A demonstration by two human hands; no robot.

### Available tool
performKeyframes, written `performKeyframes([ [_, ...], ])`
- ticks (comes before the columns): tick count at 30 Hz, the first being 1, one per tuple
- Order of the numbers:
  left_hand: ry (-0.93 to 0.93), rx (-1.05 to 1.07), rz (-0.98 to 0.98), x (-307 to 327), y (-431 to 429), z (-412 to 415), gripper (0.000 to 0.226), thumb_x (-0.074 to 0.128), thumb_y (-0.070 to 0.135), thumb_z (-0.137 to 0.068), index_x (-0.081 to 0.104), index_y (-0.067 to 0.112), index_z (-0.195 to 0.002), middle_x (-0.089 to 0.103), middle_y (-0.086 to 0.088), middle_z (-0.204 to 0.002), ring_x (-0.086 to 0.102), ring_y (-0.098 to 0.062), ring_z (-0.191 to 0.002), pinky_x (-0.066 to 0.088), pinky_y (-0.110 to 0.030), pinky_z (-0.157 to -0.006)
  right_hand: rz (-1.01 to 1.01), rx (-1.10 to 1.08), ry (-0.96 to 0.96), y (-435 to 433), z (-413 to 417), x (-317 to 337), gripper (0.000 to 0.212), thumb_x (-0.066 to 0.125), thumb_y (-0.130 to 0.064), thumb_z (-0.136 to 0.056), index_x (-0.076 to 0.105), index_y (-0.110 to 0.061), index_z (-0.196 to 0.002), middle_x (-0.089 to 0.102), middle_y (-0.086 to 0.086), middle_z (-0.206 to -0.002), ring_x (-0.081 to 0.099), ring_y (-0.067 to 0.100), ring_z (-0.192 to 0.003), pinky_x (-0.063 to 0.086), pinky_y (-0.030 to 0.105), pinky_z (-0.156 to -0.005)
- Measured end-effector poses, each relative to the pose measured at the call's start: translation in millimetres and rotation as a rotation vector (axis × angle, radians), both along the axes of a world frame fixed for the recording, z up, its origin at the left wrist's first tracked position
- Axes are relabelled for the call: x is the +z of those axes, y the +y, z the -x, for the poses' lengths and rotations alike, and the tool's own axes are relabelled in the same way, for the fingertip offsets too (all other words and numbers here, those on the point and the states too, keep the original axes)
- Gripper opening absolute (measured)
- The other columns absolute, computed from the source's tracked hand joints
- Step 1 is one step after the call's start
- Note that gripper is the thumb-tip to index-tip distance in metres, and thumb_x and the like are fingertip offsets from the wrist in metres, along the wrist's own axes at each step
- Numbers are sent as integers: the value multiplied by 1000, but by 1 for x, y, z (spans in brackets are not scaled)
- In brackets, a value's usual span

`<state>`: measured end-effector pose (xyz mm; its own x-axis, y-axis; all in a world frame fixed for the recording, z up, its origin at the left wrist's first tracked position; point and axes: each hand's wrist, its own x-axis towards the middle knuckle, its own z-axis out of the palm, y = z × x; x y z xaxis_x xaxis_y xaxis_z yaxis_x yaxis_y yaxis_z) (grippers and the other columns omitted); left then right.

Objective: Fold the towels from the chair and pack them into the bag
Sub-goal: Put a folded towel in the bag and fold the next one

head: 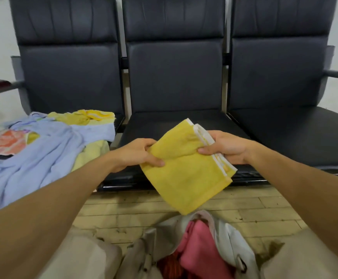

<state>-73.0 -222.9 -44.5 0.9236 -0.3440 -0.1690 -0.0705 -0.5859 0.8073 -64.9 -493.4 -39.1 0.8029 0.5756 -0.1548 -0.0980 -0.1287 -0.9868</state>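
A folded yellow towel (186,176) with a white border hangs in the air in front of the middle chair seat. My left hand (138,154) pinches its left edge and my right hand (224,148) grips its white-bordered right edge. Directly below it, between my knees, stands an open light grey bag (230,238) holding a folded pink towel (198,250) and a red one (169,266). On the left chair seat lies a loose pile of towels: a light blue one (35,156), pale yellow ones (83,117) and an orange one (5,142).
A row of three black padded chairs (174,77) faces me, with armrests at both ends. The middle seat (160,125) and right seat (297,133) are bare. Pale wooden floor (254,210) runs between the chairs and my knees.
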Motion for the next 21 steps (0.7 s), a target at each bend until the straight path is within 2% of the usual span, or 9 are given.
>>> performKeyframes([
  [1,-9,-22,-13,-1,-1,5,55,81,25,-72,59,22,-122,64,5,-116,61,-16,-108,52,-36,-94,5,-2,7,-1,2,-1,42,62,-5,-82,58,-12,-123,66,12,-124,63,31,-114,54,45,-93],
  [3,-22,-21,11,-2,-5,13,45,79,29,-75,63,20,-116,67,4,-112,65,-14,-102,55,-34,-89,21,-33,12,-4,6,-3,39,60,-10,-86,58,-11,-125,66,12,-124,64,31,-113,54,45,-93],
  [6,-15,-19,63,-6,-13,27,38,69,33,-84,58,19,-118,65,4,-113,65,-13,-101,55,-33,-87,87,-114,14,-9,12,-5,37,58,-23,-92,58,-10,-126,67,12,-123,65,29,-110,54,46,-93],
  [9,60,-101,42,-12,-21,44,31,58,28,-94,52,20,-123,62,4,-118,63,-12,-104,55,-31,-86,278,-128,-21,-15,20,-7,40,59,-32,-91,60,-11,-125,68,8,-120,66,26,-110,50,47,-98],
  [12,93,-210,-88,-25,-32,62,35,56,25,-95,48,18,-128,59,2,-123,60,-13,-107,54,-30,-88,520,-12,-44,-17,33,-13,28,56,-28,-96,60,-18,-121,67,2,-120,65,20,-109,51,39,-97],
  [14,117,-281,-207,-39,-43,72,38,58,25,-94,47,18,-130,58,1,-123,60,-16,-105,55,-31,-79,699,87,-40,-18,41,-21,23,54,-26,-98,57,-22,-120,65,-2,-121,64,16,-108,52,33,-93],
  [16,197,-336,-267,-59,-53,78,41,60,25,-93,48,18,-132,59,0,-123,60,-18,-104,55,-30,-76,853,160,-43,-19,45,-36,22,54,-24,-99,57,-20,-120,64,1,-124,64,17,-109,52,35,-96],
  [19,261,-387,-255,-100,-65,82,50,67,24,-87,50,15,-134,58,-1,-129,57,-19,-114,51,-31,-93,1008,224,-70,-16,48,-69,24,53,-15,-99,57,-8,-121,61,6,-126,60,23,-113,48,38,-100],
  [21,334,-377,-194,-130,-69,87,54,69,21,-85,49,10,-134,57,0,-130,56,-18,-116,50,-26,-94,1089,251,-75,-11,49,-94,28,51,-11,-99,55,0,-125,58,13,-128,58,29,-117,47,40,-100],
])
